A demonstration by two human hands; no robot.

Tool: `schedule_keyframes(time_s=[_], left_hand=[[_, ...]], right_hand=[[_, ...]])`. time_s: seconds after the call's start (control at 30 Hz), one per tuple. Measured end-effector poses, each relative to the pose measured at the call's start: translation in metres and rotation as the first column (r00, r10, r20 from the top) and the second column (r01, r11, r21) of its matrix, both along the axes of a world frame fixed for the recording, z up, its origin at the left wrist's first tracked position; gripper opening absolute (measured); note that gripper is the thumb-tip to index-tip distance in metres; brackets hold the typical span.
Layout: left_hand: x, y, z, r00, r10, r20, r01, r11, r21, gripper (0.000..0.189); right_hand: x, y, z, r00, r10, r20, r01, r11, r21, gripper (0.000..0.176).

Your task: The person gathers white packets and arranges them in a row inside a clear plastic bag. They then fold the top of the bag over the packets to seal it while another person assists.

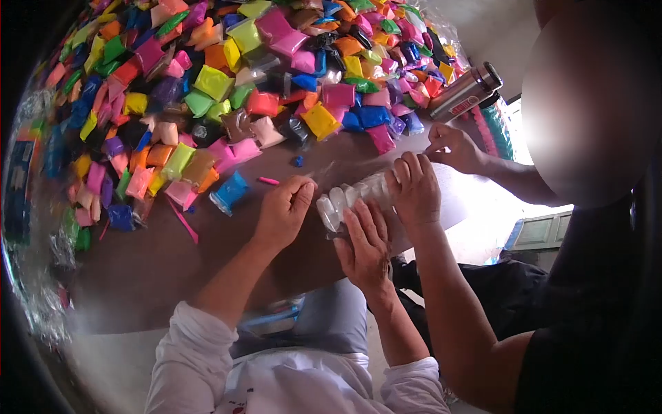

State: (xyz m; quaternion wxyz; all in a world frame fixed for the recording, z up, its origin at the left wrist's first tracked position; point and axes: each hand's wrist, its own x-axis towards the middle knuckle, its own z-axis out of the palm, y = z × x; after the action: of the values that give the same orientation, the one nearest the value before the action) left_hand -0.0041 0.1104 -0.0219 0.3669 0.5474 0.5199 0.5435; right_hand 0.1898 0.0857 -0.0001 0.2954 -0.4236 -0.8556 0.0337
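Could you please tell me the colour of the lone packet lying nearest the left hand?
The packet is blue, clearest in the head view.

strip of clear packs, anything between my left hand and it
Nothing visible does. The left hand rests on the table right at the near end of the strip, and the right hand touches it from below. A co-worker's hand covers only the far end.
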Motion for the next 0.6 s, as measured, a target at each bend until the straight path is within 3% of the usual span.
schedule_keyframes(time_s=[0.17,0.3,0.6], left_hand=[[0.0008,0.0022,-0.0043,1.000,0.009,-0.023,-0.007,0.995,0.097,0.019],[0.0004,0.0003,-0.0008,1.000,0.003,-0.017,-0.002,0.997,0.072,0.018],[-0.0050,-0.0061,-0.0002,0.986,-0.048,-0.160,0.076,0.981,0.177,0.019]], right_hand=[[-0.0012,0.0015,-0.0048,1.000,-0.011,-0.016,0.011,1.000,0.018,0.040],[-0.0036,0.0004,-0.0023,0.999,-0.034,-0.012,0.034,0.999,0.021,0.039],[-0.0029,0.0019,-0.0048,0.997,-0.057,0.058,0.057,0.998,-0.005,0.046]])
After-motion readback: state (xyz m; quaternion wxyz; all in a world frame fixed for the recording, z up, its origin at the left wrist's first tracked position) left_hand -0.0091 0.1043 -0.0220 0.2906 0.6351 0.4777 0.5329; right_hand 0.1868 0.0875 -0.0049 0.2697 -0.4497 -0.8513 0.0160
